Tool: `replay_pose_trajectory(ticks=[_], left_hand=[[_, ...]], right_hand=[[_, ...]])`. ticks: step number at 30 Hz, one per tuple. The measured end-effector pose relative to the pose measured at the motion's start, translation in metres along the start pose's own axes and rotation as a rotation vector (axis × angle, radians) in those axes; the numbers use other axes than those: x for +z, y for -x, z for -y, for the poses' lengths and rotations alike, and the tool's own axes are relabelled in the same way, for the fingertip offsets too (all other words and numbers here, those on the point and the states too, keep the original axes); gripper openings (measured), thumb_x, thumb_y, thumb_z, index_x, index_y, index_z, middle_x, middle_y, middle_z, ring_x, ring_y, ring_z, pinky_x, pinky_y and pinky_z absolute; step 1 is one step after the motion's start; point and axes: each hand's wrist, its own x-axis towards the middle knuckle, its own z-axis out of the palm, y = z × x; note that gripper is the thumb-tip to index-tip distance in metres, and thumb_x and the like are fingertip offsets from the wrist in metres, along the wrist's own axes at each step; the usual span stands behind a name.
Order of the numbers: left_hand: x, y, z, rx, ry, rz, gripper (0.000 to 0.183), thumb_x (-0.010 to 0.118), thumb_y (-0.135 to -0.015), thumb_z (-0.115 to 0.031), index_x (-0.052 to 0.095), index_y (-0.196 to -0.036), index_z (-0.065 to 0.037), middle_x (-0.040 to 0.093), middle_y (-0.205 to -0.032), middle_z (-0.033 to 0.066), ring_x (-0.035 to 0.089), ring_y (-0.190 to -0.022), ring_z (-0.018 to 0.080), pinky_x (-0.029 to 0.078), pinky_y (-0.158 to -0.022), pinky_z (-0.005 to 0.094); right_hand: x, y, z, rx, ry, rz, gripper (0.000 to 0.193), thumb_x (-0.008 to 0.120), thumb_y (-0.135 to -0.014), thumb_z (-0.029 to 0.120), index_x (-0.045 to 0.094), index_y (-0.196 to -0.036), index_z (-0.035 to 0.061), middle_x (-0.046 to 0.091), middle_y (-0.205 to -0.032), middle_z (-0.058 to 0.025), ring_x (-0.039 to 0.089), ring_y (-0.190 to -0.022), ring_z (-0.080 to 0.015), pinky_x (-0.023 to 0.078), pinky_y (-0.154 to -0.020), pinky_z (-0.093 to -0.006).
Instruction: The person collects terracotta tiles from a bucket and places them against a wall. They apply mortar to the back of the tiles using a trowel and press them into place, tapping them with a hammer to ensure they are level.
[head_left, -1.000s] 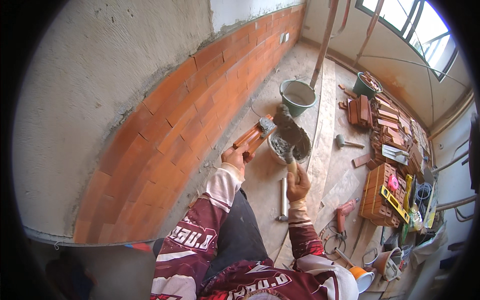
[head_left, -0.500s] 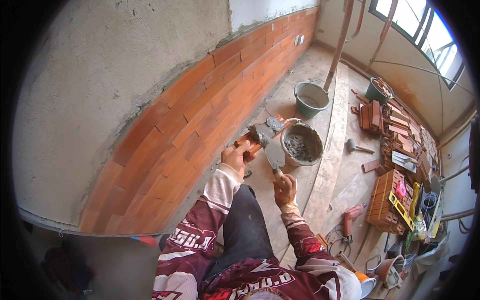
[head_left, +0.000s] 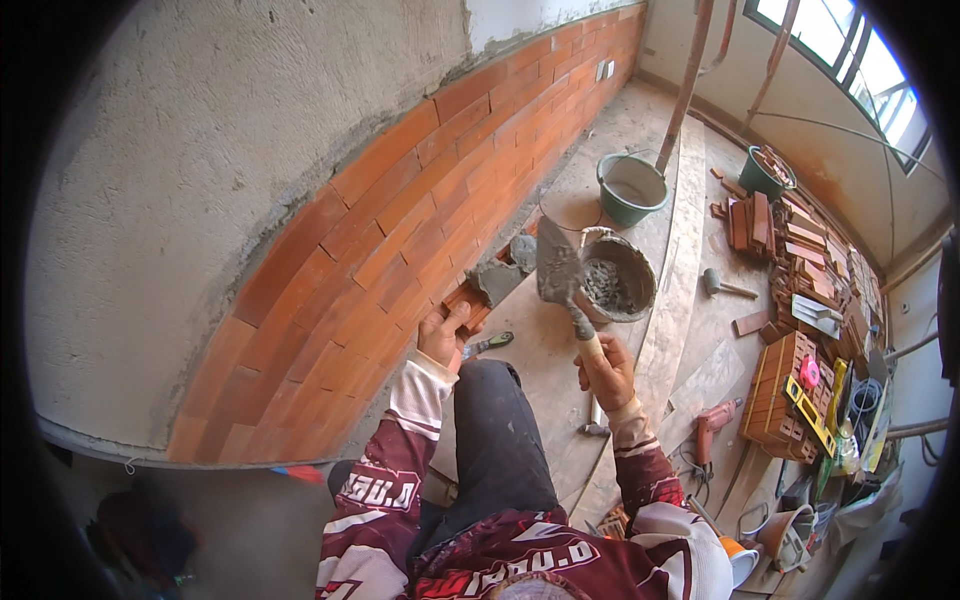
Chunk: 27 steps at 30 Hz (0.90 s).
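My left hand (head_left: 440, 337) is closed on the near end of an orange brick (head_left: 463, 306), held low beside the brick-faced wall (head_left: 390, 225). Grey mortar (head_left: 494, 281) lies in lumps along the brick's top and covers much of it. In my right hand (head_left: 608, 372) is the wooden handle of a trowel (head_left: 558, 268). Its broad, mortar-smeared blade is raised, apart from the brick, and overlaps the near-left side of a bucket of wet mortar (head_left: 650, 268) in view. A tool with a dark green handle (head_left: 490, 344) lies on the floor near my left hand.
Beyond the mortar bucket stands a green bucket (head_left: 632, 190), near a slanted pole (head_left: 686, 85). Rightward lie a mallet (head_left: 728, 284), a pink-red drill (head_left: 714, 425), a yellow level (head_left: 808, 415) and stacked bricks (head_left: 765, 395). A hammer (head_left: 595, 424) is beside my right forearm.
My left hand has carried the brick left and nearer, toward the wall. My right hand has drawn the trowel off the brick's mortar and raised it to the right.
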Motion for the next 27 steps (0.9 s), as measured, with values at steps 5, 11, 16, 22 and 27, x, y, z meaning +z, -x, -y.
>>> replay_pose_trajectory(ticks=[5,11,16,22,27], left_hand=[[0.014,0.009,0.006,-0.012,0.081,0.053,0.023,0.063,-0.093,-0.01,0.057,-0.115,-0.009,0.061,-0.1,0.0026,0.063,-0.089,0.0161,0.059,-0.076,0.0355],[-0.004,0.023,-0.012,0.151,-0.161,-0.054,0.025,0.059,-0.095,-0.007,0.055,-0.119,-0.004,0.062,-0.104,0.006,0.063,-0.089,0.0166,0.055,-0.069,0.031],[-0.01,0.035,-0.004,0.366,-0.272,-0.159,0.013,0.062,-0.093,-0.009,0.063,-0.102,0.0,0.064,-0.092,0.0047,0.06,-0.079,0.0115,0.052,-0.067,0.0293],[-0.031,0.04,0.032,0.416,-0.437,-0.344,0.015,0.061,-0.094,-0.008,0.064,-0.105,0.002,0.065,-0.09,0.0026,0.058,-0.074,0.0101,0.05,-0.065,0.026],[-0.046,0.042,0.047,0.416,-0.441,-0.374,0.014,0.06,-0.095,-0.009,0.063,-0.106,0.001,0.064,-0.091,0.0025,0.058,-0.075,0.0101,0.048,-0.065,0.0266]], right_hand=[[0.007,-0.002,-0.028,0.149,-0.14,0.006,0.037,0.057,-0.097,0.032,0.054,-0.114,0.0004,0.064,-0.082,-0.0112,0.056,-0.052,-0.0143,0.045,-0.047,-0.0266],[-0.033,0.043,-0.026,0.337,0.123,0.032,0.033,0.054,-0.098,0.032,0.055,-0.112,0.0017,0.063,-0.076,-0.0087,0.054,-0.049,-0.0121,0.043,-0.045,-0.0237],[-0.011,0.045,0.029,0.158,0.417,-0.014,0.031,0.061,-0.096,0.027,0.059,-0.111,0.0007,0.063,-0.075,-0.0041,0.054,-0.054,-0.0079,0.043,-0.049,-0.0214],[0.039,0.017,0.083,-0.066,0.862,0.185,0.038,0.065,-0.092,0.029,0.065,-0.113,-0.0025,0.066,-0.075,-0.0059,0.059,-0.066,-0.0098,0.047,-0.06,-0.0277],[0.049,0.022,0.075,0.138,0.802,0.259,0.038,0.062,-0.094,0.034,0.066,-0.112,0.0005,0.067,-0.074,-0.0078,0.064,-0.066,-0.0154,0.049,-0.063,-0.0307]])
